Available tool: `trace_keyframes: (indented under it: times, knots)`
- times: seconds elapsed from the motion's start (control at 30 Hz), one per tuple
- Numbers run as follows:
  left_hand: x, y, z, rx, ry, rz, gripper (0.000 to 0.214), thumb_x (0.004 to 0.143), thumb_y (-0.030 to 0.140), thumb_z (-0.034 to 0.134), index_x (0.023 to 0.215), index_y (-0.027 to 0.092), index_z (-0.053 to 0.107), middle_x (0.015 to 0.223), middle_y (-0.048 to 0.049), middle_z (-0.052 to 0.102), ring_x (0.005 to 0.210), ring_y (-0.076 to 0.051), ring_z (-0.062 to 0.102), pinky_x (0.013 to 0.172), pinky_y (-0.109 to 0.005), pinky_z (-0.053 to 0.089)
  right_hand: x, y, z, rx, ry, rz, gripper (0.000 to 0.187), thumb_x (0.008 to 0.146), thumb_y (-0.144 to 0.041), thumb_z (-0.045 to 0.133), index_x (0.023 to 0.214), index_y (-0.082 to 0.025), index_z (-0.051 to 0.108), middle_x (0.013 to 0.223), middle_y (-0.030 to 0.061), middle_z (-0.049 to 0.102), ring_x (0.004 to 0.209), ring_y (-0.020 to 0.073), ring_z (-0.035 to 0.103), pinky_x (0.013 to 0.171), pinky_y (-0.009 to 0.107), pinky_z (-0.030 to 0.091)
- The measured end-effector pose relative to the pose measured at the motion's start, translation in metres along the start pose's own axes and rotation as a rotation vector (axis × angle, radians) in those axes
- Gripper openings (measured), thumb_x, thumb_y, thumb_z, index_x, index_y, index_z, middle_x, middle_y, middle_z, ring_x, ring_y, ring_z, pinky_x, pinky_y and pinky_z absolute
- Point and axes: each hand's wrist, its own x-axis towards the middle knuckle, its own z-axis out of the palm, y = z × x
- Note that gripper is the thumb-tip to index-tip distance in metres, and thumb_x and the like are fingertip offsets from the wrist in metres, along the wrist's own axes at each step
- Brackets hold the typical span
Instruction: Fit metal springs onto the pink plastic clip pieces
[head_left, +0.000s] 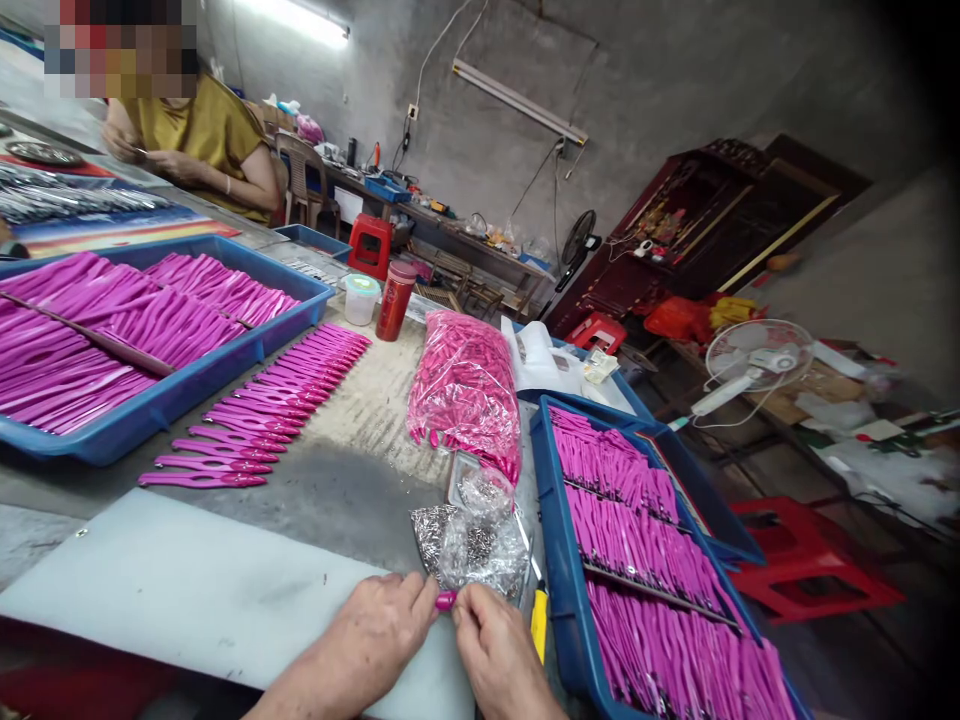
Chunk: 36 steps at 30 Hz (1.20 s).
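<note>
My left hand (pixel 381 622) is closed, its fingers gripping a small glossy magenta plastic piece (pixel 445 601). At the other end of that piece, the fingertips of my right hand (pixel 495 640) pinch together; most of what lies inside both grips is hidden. Just beyond my hands sits a clear plastic bag of small metal pins (pixel 480 545). A yellow-handled screwdriver (pixel 539 625) lies beside my right hand. Under my forearms is a pale white board (pixel 225 590). Farther off, a row of magenta tweezer-like tools (pixel 255 415) lies side by side on the table.
Blue trays (pixel 217 385) full of magenta strips stand left, with another blue tray (pixel 566 590) at right. A bag of magenta parts (pixel 465 385), a red tumbler (pixel 396 300) and a lidded tub (pixel 361 300) stand ahead. A co-worker (pixel 202 140) sits far left.
</note>
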Motion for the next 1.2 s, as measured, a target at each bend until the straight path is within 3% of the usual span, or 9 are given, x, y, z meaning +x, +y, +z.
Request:
trace_keyframes:
  times: [0.17, 0.33, 0.63, 0.9, 1.07, 1.2]
  knots:
    - [-0.001, -0.001, 0.005, -0.014, -0.052, 0.01, 0.019, 0.076, 0.004, 0.051, 0.09, 0.017, 0.05, 0.075, -0.0001, 0.058, 0.058, -0.019, 0.058, 0.047, -0.029, 0.046, 0.0, 0.0, 0.002, -0.008, 0.0, 0.062, 0.024, 0.082, -0.019, 0.032, 0.061, -0.022, 0.043, 0.054, -0.0002, 0.056, 0.05, 0.0149, 0.054, 0.049, 0.023, 0.034]
    - [-0.001, 0.0, 0.006, 0.011, -0.053, 0.001, 0.017, 0.076, 0.004, 0.052, 0.086, 0.017, 0.05, 0.071, 0.0003, 0.057, 0.056, -0.018, 0.057, 0.047, -0.028, 0.045, 0.002, -0.005, -0.001, -0.064, -0.001, -0.021, 0.025, 0.082, -0.018, 0.032, 0.061, -0.021, 0.047, 0.056, 0.0025, 0.059, 0.052, 0.0164, 0.058, 0.05, 0.024, 0.035]
    - [0.0, -0.002, 0.005, -0.09, 0.09, -0.074, 0.01, 0.084, 0.012, 0.047, 0.078, 0.02, 0.048, 0.064, 0.0021, 0.055, 0.05, -0.017, 0.056, 0.044, -0.027, 0.042, 0.0, 0.003, -0.009, 0.195, -0.011, 0.107, 0.029, 0.086, -0.038, 0.043, 0.062, -0.021, 0.043, 0.054, -0.0038, 0.051, 0.05, 0.0125, 0.049, 0.046, 0.021, 0.032]
    - [0.0, -0.003, 0.0, -0.148, 0.191, -0.097, 0.014, 0.089, 0.016, 0.037, 0.081, 0.019, 0.049, 0.063, 0.0016, 0.054, 0.05, -0.015, 0.057, 0.046, -0.026, 0.042, -0.002, -0.003, -0.005, 0.266, 0.133, 0.044, 0.026, 0.09, -0.038, 0.039, 0.079, -0.021, 0.055, 0.07, 0.0011, 0.059, 0.064, 0.0163, 0.056, 0.059, 0.024, 0.04]
    - [-0.002, -0.004, 0.003, -0.138, 0.196, -0.043, 0.014, 0.089, 0.015, 0.036, 0.082, 0.019, 0.048, 0.063, 0.0011, 0.054, 0.05, -0.015, 0.056, 0.045, -0.026, 0.043, 0.003, -0.006, 0.003, 0.336, 0.049, 0.093, 0.036, 0.089, -0.042, 0.04, 0.063, -0.019, 0.052, 0.055, -0.0024, 0.053, 0.052, 0.0131, 0.05, 0.048, 0.021, 0.034]
    - [-0.003, -0.005, 0.0, -0.13, 0.173, -0.041, 0.013, 0.089, 0.016, 0.038, 0.081, 0.019, 0.047, 0.064, 0.001, 0.055, 0.051, -0.015, 0.056, 0.045, -0.026, 0.042, 0.004, -0.003, 0.011, 0.391, 0.058, 0.13, 0.044, 0.088, -0.05, 0.035, 0.06, -0.019, 0.048, 0.051, -0.0041, 0.047, 0.049, 0.0117, 0.046, 0.045, 0.02, 0.032]
